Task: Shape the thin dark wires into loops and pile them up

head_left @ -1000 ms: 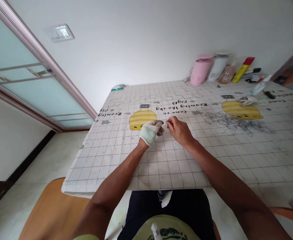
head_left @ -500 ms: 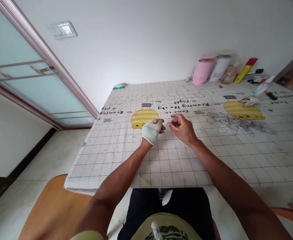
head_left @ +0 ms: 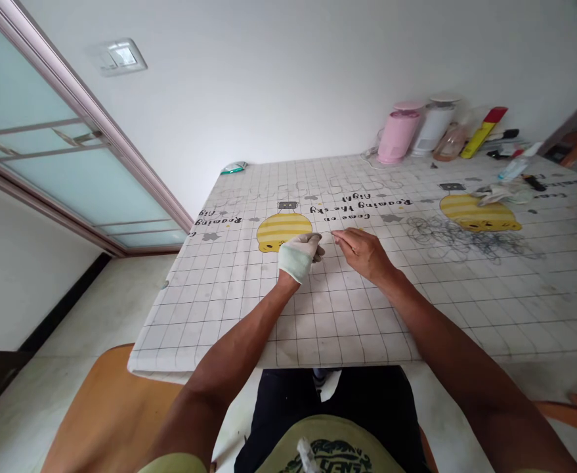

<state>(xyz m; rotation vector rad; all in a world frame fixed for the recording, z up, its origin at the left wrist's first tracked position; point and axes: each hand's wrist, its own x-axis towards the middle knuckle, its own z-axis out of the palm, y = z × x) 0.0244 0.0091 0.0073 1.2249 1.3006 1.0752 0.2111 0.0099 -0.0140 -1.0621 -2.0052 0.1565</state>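
My left hand (head_left: 299, 253) wears a pale glove and rests on the table's grid-patterned cover (head_left: 347, 315), fingers curled as if pinching something too small to make out. My bare right hand (head_left: 362, 249) is close beside it, thumb and fingertips pinched together; a thin item may sit between them, but it is too fine to tell. The two hands are a few centimetres apart, just below a yellow striped cartoon print (head_left: 283, 232). A tangled heap of thin dark wire rings (head_left: 460, 238) lies on the cover to the right of my right hand.
At the table's far edge stand a pink jug (head_left: 395, 135), a white container (head_left: 430, 126) and a yellow-red box (head_left: 483, 131). A spray bottle (head_left: 517, 164) and crumpled cloth (head_left: 495, 194) lie far right. A glass sliding door (head_left: 46, 151) is left; an orange stool (head_left: 106, 414) below.
My right hand has drawn a little away from the gloved left hand and its fingers have straightened toward the far side. The left hand has barely moved.
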